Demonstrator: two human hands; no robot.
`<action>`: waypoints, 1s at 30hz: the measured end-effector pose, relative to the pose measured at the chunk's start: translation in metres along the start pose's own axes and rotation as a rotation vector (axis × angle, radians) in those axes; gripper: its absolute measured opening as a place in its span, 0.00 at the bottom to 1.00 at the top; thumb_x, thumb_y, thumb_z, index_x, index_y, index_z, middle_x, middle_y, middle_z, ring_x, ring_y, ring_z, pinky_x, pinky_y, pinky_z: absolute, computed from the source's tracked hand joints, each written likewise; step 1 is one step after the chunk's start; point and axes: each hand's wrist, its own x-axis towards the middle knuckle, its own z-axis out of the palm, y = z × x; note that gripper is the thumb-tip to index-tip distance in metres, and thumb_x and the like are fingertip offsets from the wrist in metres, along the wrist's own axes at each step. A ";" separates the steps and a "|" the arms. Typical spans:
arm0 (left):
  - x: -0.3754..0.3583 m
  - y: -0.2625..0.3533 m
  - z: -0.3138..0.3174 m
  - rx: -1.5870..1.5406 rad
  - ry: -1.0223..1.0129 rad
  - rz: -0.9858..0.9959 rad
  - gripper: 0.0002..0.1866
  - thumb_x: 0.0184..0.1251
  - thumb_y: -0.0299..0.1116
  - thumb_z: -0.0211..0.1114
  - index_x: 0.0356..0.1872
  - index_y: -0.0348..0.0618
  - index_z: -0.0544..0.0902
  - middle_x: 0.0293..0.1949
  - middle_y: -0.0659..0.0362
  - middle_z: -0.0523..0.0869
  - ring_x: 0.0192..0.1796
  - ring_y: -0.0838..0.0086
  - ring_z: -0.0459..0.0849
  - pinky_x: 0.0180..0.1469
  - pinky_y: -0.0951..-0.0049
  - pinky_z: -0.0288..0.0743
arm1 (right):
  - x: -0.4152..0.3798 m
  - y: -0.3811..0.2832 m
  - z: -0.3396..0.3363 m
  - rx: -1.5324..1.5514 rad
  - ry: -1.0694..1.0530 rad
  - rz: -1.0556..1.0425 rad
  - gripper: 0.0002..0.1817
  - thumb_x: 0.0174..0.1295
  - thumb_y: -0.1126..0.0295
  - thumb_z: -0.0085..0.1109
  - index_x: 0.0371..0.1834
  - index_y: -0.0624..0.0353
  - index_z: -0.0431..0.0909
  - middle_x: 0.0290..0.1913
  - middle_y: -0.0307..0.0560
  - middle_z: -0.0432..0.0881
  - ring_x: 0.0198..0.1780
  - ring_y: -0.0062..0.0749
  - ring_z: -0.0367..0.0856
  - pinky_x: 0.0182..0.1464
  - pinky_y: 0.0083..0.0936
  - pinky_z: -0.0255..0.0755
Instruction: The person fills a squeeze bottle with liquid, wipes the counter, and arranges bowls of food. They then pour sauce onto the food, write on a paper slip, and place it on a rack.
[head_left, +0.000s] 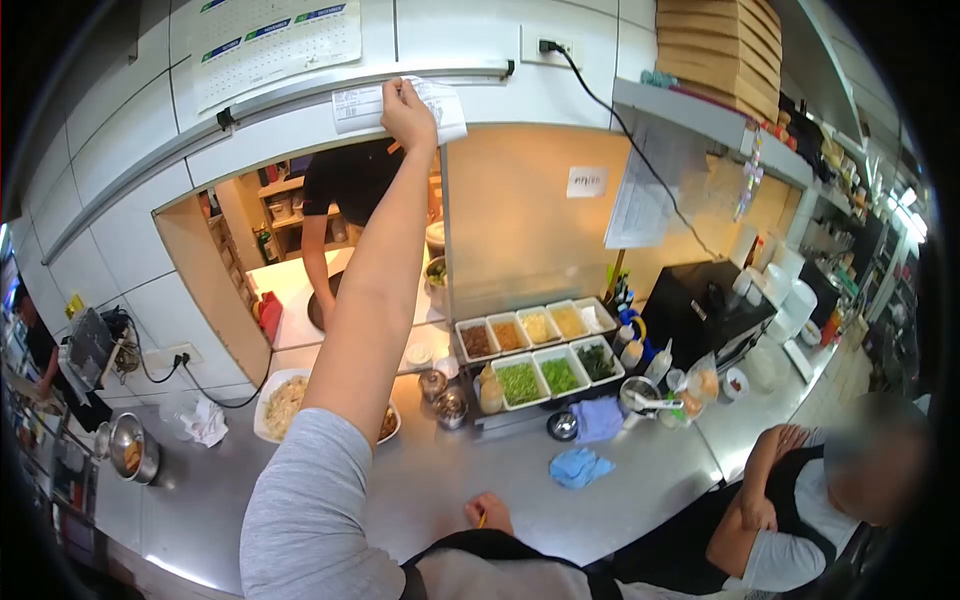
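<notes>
Metal bowl [130, 447] far left on steel counter [420, 490]. Plate of noodles [283, 402] left of centre. Left hand [407, 112] raised top centre, fingers pinched on paper ticket [400, 105] at rail above hatch. Right hand [488, 512] low centre on counter, closed round thin yellow stick, too small to name. Garnish tray [540, 350] right of centre; blue cloth [580, 466] below. Seated co-worker lower right, arms folded.

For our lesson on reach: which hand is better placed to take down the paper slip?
Left. The left hand is up, fingers on the paper slip; the right hand sits low by the counter, seemingly holding something thin and yellow.
</notes>
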 end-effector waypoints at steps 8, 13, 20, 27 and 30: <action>0.005 0.012 0.012 -0.488 -0.067 0.262 0.06 0.54 0.29 0.61 0.27 0.35 0.78 0.18 0.52 0.81 0.19 0.70 0.76 0.26 0.70 0.70 | 0.005 -0.009 -0.008 0.022 -0.079 0.069 0.10 0.60 0.67 0.67 0.29 0.61 0.77 0.30 0.49 0.77 0.29 0.39 0.79 0.33 0.29 0.74; 0.004 -0.014 0.015 -0.097 -0.028 0.216 0.09 0.52 0.31 0.62 0.25 0.33 0.80 0.19 0.51 0.82 0.21 0.64 0.80 0.30 0.66 0.75 | 0.004 -0.008 -0.009 0.021 -0.106 0.098 0.11 0.59 0.66 0.68 0.29 0.61 0.77 0.30 0.49 0.77 0.30 0.43 0.78 0.33 0.31 0.74; -0.012 -0.034 0.004 0.136 -0.170 -0.006 0.16 0.46 0.39 0.68 0.25 0.33 0.85 0.23 0.47 0.86 0.29 0.57 0.86 0.41 0.61 0.79 | 0.004 -0.019 -0.010 0.043 -0.093 0.096 0.10 0.60 0.68 0.66 0.29 0.61 0.76 0.31 0.50 0.76 0.30 0.45 0.77 0.33 0.32 0.73; 0.002 -0.024 0.012 0.223 -0.185 -0.040 0.14 0.43 0.36 0.69 0.22 0.32 0.84 0.26 0.43 0.86 0.33 0.49 0.87 0.44 0.59 0.80 | 0.007 -0.026 -0.014 0.050 -0.107 0.132 0.09 0.60 0.70 0.65 0.29 0.62 0.75 0.32 0.50 0.76 0.30 0.43 0.78 0.33 0.33 0.73; 0.008 -0.011 0.019 0.138 -0.181 -0.122 0.11 0.44 0.34 0.70 0.22 0.33 0.85 0.28 0.43 0.87 0.34 0.51 0.87 0.45 0.58 0.81 | 0.006 -0.025 -0.014 0.069 -0.093 0.129 0.09 0.61 0.69 0.65 0.30 0.62 0.76 0.32 0.51 0.77 0.30 0.43 0.79 0.33 0.32 0.73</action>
